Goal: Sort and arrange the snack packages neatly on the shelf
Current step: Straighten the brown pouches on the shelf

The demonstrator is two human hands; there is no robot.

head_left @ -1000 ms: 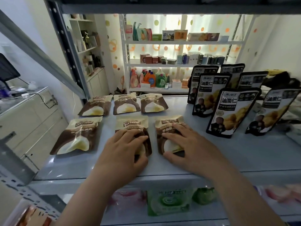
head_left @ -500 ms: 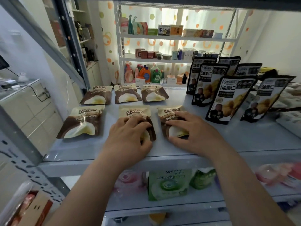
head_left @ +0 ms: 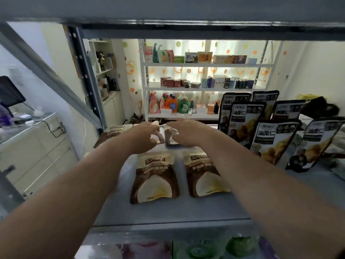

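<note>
Both arms reach to the back row of brown-and-cream snack pouches on the grey shelf (head_left: pixel 186 210). My left hand (head_left: pixel 145 134) holds the middle back pouch (head_left: pixel 159 137) between curved fingers and thumb. My right hand (head_left: pixel 186 134) grips the right back pouch (head_left: pixel 169 135) the same way. A third back pouch (head_left: pixel 115 130) lies to the left, partly hidden by my left forearm. Two front-row pouches (head_left: pixel 155 176) (head_left: pixel 205 174) lie flat between my forearms. The hands are blurred.
Several black standing pouches (head_left: pixel 274 141) fill the shelf's right side, close to my right forearm. The shelf above (head_left: pixel 186 28) hangs low overhead. A lower shelf holds green and pink packs (head_left: pixel 196 249). A white counter (head_left: pixel 33 146) stands at the left.
Both hands left the two front-row pouches and reached forward to the back row, where they now hold two pouches. The camera moved lower and closer to the shelf.
</note>
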